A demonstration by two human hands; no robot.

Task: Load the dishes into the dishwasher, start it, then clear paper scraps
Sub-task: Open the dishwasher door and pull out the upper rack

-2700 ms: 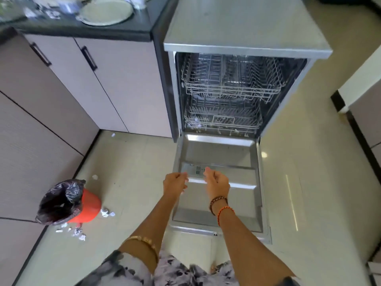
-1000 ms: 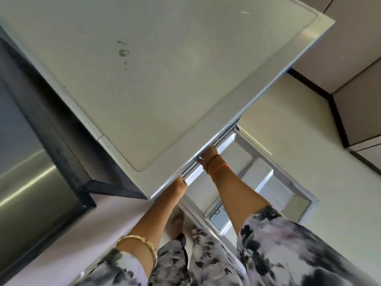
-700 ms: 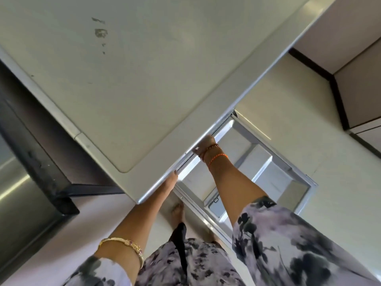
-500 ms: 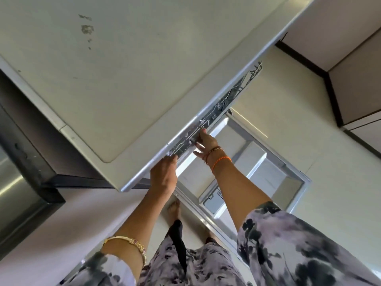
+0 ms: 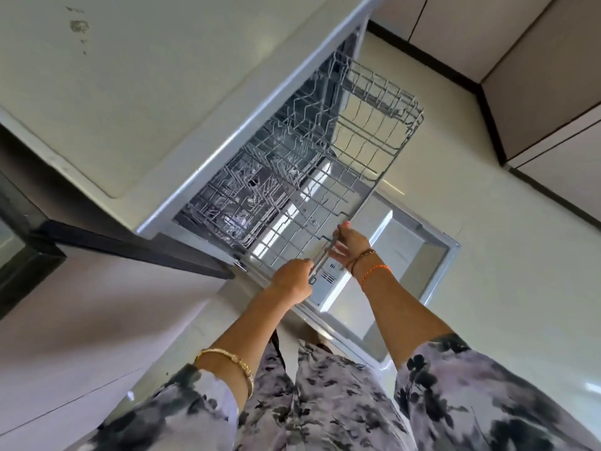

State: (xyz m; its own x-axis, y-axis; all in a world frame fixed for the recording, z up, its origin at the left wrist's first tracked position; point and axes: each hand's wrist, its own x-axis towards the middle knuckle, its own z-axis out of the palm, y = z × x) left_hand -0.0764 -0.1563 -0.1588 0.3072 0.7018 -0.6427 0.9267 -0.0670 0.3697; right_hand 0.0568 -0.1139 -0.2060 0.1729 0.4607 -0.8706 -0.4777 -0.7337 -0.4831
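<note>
While the empty upper rack is gripped at its front edge by the left hand and right hand above the lowered dishwasher door, no dishes are loaded yet, and starting and scrap-clearing are judged outstanding.

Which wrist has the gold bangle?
The left wrist's gold bangle sits alone. The right wrist wears an orange thread and a beaded bracelet instead.

Both hands grip the front edge of the wire rack: left hand, right hand. It juts from the dishwasher above the lowered door.
</note>
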